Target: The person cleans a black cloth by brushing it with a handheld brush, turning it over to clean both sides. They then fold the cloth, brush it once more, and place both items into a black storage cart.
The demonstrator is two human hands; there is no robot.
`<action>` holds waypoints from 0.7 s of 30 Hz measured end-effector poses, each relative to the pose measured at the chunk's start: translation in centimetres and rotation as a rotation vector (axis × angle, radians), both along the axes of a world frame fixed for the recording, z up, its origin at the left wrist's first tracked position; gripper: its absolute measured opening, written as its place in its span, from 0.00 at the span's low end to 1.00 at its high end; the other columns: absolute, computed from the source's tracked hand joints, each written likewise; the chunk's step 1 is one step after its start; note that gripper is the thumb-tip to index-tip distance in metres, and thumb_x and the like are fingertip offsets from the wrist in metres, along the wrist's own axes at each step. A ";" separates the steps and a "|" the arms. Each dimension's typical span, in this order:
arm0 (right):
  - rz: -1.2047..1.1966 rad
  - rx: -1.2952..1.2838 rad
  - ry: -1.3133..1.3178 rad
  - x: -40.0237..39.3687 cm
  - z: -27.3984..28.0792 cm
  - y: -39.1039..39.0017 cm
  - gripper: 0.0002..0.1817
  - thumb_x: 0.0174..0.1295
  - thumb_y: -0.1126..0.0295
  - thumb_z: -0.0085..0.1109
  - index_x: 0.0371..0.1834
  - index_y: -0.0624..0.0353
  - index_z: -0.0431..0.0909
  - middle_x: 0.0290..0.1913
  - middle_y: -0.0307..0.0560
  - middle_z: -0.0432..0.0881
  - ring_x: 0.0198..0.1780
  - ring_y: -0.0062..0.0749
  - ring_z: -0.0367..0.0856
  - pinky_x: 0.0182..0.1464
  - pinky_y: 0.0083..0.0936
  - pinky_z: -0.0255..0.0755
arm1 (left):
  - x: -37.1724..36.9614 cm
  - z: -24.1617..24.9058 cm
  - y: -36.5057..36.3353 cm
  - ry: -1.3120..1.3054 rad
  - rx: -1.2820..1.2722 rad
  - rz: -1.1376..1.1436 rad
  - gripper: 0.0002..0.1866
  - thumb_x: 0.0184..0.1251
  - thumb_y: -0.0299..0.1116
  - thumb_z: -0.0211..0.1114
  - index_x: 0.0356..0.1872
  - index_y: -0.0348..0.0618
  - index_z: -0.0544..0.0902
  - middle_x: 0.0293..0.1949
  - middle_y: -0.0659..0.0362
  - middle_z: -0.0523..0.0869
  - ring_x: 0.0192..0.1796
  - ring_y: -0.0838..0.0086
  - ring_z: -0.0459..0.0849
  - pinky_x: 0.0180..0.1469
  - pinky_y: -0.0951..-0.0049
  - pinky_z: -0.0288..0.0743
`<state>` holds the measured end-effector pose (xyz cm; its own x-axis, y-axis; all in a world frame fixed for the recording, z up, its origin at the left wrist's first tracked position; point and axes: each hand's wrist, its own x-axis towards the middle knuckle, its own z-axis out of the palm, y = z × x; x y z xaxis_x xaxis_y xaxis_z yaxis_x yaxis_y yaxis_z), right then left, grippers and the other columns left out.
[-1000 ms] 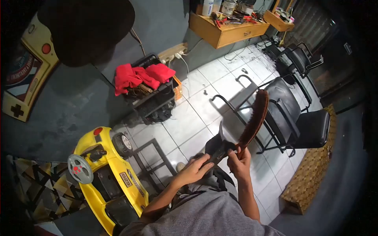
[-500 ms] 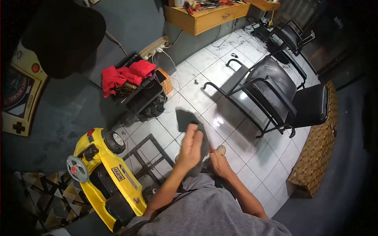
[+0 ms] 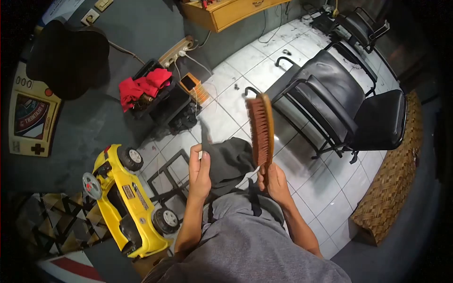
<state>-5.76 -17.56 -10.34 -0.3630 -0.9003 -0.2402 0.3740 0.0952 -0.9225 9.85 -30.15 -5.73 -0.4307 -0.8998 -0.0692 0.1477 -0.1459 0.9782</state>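
Note:
A wooden-handled brush [image 3: 264, 129] stands nearly upright in front of me, its reddish-brown bristles facing left. Its handle is wrapped in the closed fingers of my right hand [image 3: 275, 185]. To the left, my left hand [image 3: 200, 174] pinches the edge of a dark grey cloth [image 3: 231, 162] between thumb and fingers. The cloth hangs in folds between my two hands, below the bristles and apart from them. A dark strap [image 3: 255, 203] lies across my lap near the right hand.
A yellow toy car [image 3: 127, 203] and a dark metal frame [image 3: 170, 174] are at my left. Beyond them, a black cart [image 3: 165, 106] carries red cloth [image 3: 145, 87]. A black reclining chair [image 3: 330, 99] and a woven bench [image 3: 389, 174] stand at the right.
My right hand has raised the brush so its bristles now show. My left hand has moved left and the grey cloth has spread out. The view has shifted slightly.

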 end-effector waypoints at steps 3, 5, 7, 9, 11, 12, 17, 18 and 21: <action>0.306 -0.077 -0.156 -1.2 1.2 0.4 0.25 0.73 0.53 0.29 0.26 0.60 0.65 0.19 0.34 0.63 0.21 0.21 0.63 0.24 0.21 0.59 | -1.6 0.1 1.5 -0.064 -0.061 0.014 0.12 0.74 0.36 0.49 0.50 0.41 0.67 0.42 0.63 0.76 0.43 0.83 0.73 0.50 0.82 0.66; 0.401 -0.089 0.084 -1.9 -2.8 0.1 0.23 0.73 0.54 0.31 0.29 0.61 0.66 0.20 0.40 0.67 0.21 0.29 0.68 0.26 0.27 0.63 | -2.4 -0.3 2.2 -0.069 -0.243 0.022 0.12 0.73 0.36 0.50 0.51 0.43 0.66 0.43 0.62 0.77 0.44 0.83 0.74 0.50 0.80 0.68; 0.399 -0.037 0.620 -2.5 -7.2 0.0 0.22 0.72 0.56 0.35 0.31 0.65 0.69 0.23 0.59 0.74 0.26 0.55 0.75 0.30 0.42 0.68 | -2.5 0.0 3.2 -0.024 -0.178 0.079 0.11 0.74 0.35 0.49 0.51 0.42 0.66 0.40 0.64 0.75 0.40 0.85 0.70 0.45 0.84 0.65; 0.425 0.090 0.728 -3.6 -12.2 1.7 0.22 0.72 0.57 0.35 0.31 0.65 0.69 0.25 0.63 0.74 0.30 0.60 0.75 0.32 0.45 0.67 | -2.6 0.1 3.9 -0.031 -0.091 0.101 0.11 0.74 0.36 0.48 0.50 0.42 0.67 0.39 0.65 0.73 0.39 0.87 0.66 0.45 0.85 0.61; 0.452 0.217 0.832 -5.4 -15.4 2.7 0.22 0.71 0.57 0.36 0.31 0.66 0.70 0.26 0.67 0.74 0.33 0.65 0.74 0.34 0.48 0.66 | -2.5 -0.8 5.2 -0.029 -0.061 0.189 0.11 0.74 0.36 0.48 0.50 0.42 0.67 0.40 0.65 0.72 0.40 0.87 0.66 0.45 0.85 0.61; 0.430 0.275 0.871 -6.1 -16.2 3.2 0.21 0.71 0.59 0.36 0.32 0.67 0.70 0.21 0.59 0.71 0.25 0.53 0.70 0.29 0.41 0.65 | -2.5 -0.9 5.9 -0.027 -0.025 0.251 0.11 0.75 0.35 0.47 0.50 0.42 0.67 0.41 0.64 0.72 0.40 0.87 0.65 0.46 0.84 0.61; 0.269 0.182 0.435 -5.7 -9.2 2.8 0.24 0.72 0.57 0.33 0.27 0.65 0.69 0.20 0.51 0.69 0.23 0.38 0.70 0.29 0.32 0.64 | -2.5 -0.5 7.5 -0.180 -0.039 0.388 0.11 0.76 0.36 0.44 0.49 0.41 0.68 0.37 0.67 0.69 0.37 0.87 0.62 0.44 0.85 0.60; 0.311 0.134 0.321 -5.3 -7.0 2.4 0.22 0.72 0.57 0.33 0.28 0.62 0.68 0.20 0.42 0.65 0.23 0.28 0.65 0.27 0.28 0.62 | -2.7 -0.5 7.7 -0.176 -0.040 0.395 0.11 0.76 0.36 0.44 0.49 0.41 0.68 0.37 0.67 0.69 0.37 0.87 0.62 0.44 0.85 0.60; 0.467 0.013 0.127 -3.3 -1.4 2.2 0.21 0.73 0.57 0.33 0.29 0.61 0.66 0.19 0.38 0.63 0.22 0.23 0.61 0.26 0.24 0.60 | -3.1 -0.3 8.7 -0.238 -0.004 0.394 0.11 0.75 0.36 0.45 0.50 0.40 0.68 0.38 0.66 0.69 0.39 0.87 0.63 0.44 0.84 0.60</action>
<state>-9.07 -15.39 -11.72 0.0521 -0.9711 -0.2327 0.1732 0.2383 -0.9556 6.79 -21.45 -6.07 -0.0278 -0.9923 -0.1205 -0.0379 -0.1194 0.9921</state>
